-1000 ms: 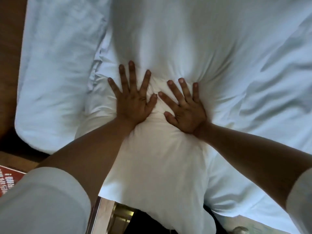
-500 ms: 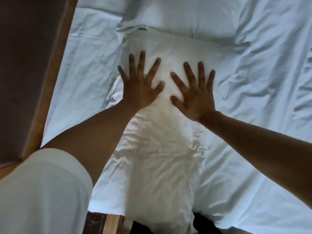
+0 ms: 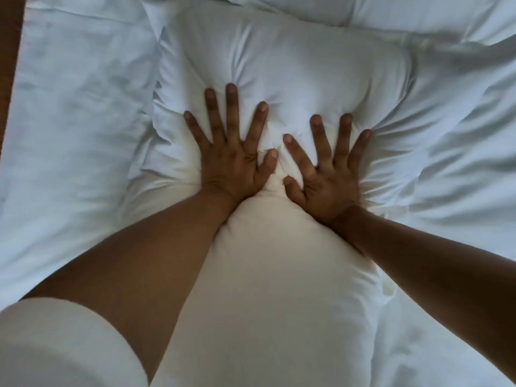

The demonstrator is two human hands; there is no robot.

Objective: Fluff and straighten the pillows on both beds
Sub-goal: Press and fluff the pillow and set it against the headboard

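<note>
- Soft, light and springy by the look of it: white pillow (image 3: 279, 65) sinking deep under pressure, fabric puckering in folds around each palm, near end bulging up between the forearms.
- Lying lengthwise on the rumpled white bed sheet (image 3: 69, 121), running away from the body; another pillow (image 3: 405, 15) just beyond its far end, edge only in view.
- Left hand (image 3: 231, 160) pressed flat on the pillow's middle, fingers spread wide, nothing clasped.
- Right hand (image 3: 326, 180) just beside it, equally flat and splayed, thumbs close but apart, a ridge of filling pinched up between them.
- Pillow directly beneath both palms, not gripped; contact by pressing only.
- Likely easy to lift and shake; cotton case probably a little slippery over the filling, so better taken at the two far corners or along the long side edges, pinching case and filling together.
- Likely step: plumping by pushing the filling toward both ends; straightening not yet done.
- White sleeve (image 3: 55, 344) at lower left, clear of the work.
</note>
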